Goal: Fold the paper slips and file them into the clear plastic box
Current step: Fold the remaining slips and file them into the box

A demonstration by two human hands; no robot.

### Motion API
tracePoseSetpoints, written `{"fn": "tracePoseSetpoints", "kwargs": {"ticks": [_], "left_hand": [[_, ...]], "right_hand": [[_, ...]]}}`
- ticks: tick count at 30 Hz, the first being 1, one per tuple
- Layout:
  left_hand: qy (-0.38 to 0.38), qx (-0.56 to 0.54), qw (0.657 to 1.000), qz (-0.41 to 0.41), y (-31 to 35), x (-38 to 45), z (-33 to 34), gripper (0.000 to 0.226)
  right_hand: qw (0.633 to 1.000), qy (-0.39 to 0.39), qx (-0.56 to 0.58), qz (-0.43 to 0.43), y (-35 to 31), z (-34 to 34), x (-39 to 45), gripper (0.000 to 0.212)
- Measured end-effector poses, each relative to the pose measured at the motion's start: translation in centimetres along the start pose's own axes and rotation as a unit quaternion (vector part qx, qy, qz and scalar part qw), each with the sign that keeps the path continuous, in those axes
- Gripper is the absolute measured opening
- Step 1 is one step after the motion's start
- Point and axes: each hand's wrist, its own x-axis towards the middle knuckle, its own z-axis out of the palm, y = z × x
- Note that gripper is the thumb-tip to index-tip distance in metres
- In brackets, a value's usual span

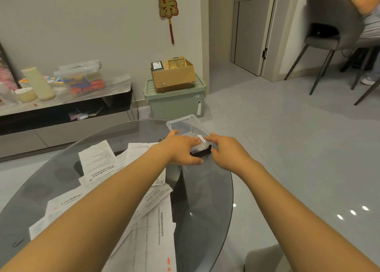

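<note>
A round dark glass surface (205, 199) carries a loose spread of printed paper slips (98, 160), their small print too fine to read. Beyond it stand a low cabinet (61, 107), a green storage bin (176, 103) with a cardboard box (172, 76) on top, and a grey chair (329, 24); a red and gold wall ornament (168, 4) bears one Chinese character. The clear plastic box (202, 143) sits at the surface's far edge, lid (181, 123) open behind it. The left hand (183, 148) lies flat over the box, fingers straight, grip apart. The right hand (224, 150) touches its right side, fingers loosely extended.
</note>
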Motion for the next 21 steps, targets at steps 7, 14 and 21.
{"fn": "tracePoseSetpoints", "kwargs": {"ticks": [7,14,21], "left_hand": [[0.003,-0.002,1.0,0.012,0.2,0.8,-0.2,0.076],[0.065,-0.038,0.997,-0.006,-0.5,-0.4,-0.3,0.076],[0.118,-0.08,0.99,-0.014,-0.2,-4.5,0.4,0.072]], "right_hand": [[1.0,0.002,-0.003,0.003,-0.1,0.1,0.3,0.05],[0.999,-0.004,-0.043,-0.003,-0.1,0.4,0.3,0.051],[0.993,0.018,-0.102,-0.053,-0.8,0.1,-0.6,0.05]]}}
